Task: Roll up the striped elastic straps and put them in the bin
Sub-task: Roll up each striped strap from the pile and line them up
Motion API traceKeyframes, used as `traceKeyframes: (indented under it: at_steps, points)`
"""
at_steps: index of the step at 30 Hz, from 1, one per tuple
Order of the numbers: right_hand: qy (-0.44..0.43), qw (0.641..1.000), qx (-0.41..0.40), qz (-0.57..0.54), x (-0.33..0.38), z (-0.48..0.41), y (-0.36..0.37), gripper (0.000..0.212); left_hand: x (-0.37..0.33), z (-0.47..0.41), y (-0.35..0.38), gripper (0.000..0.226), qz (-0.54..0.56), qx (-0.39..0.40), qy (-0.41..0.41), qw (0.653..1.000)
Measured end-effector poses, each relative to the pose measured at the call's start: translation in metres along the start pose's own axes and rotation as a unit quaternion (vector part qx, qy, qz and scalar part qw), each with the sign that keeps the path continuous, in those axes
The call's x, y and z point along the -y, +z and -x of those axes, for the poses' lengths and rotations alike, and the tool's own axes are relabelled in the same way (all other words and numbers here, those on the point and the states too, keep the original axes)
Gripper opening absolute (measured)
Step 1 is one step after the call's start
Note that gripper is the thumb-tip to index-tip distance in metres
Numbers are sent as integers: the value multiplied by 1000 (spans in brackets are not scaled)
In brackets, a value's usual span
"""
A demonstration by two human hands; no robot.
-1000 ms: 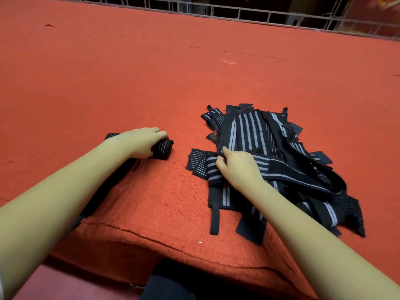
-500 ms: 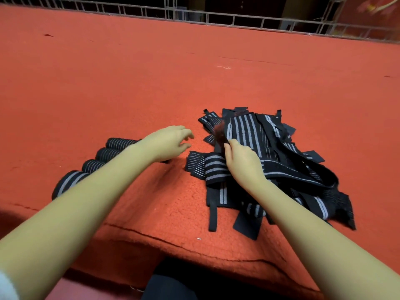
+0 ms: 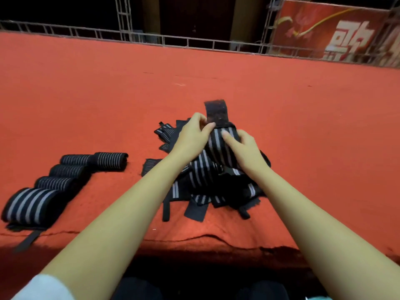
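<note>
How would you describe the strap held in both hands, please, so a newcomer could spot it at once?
On the red table, look at the loose pile of striped straps right of the row of rolled ones. One strap is held up above it, pinched between the left hand and right hand. Only it stands upright, with a plain black tab on top.

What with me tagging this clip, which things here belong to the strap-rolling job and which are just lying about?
Job: held strap, pinched by left hand and gripped by right hand; loose strap pile under it; rolled straps in a row at left. No bin shows.
Just there: red cloth, metal railing, red banner.
</note>
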State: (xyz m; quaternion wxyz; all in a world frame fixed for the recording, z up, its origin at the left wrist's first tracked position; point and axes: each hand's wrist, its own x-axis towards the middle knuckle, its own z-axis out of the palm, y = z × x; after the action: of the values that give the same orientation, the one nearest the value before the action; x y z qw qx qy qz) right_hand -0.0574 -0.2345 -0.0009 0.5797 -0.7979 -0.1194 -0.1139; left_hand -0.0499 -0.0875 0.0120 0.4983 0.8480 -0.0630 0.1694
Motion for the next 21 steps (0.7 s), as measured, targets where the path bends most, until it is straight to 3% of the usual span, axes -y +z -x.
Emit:
traceKeyframes:
  at_steps: [2,6,11,16,21]
  points:
    - [9,999,47,11,-1,12,-17,10,-16,8,4,20,-24,14,23,999]
    - [-32,999,8,35,18,26,-43,13,-51,26,9,18,-5,45,39,998]
    - [-52,998,-13,-18,70,43,-66,15,-103,40,-5,25,9,88,59,994]
    - [-32,995,73,-62,120,59,-79,19,-136,50,-28,13,23,46,94,994]
    - [-1,976,161,-144,162,77,-87,22,-161,61,-54,6,64,33,68,995]
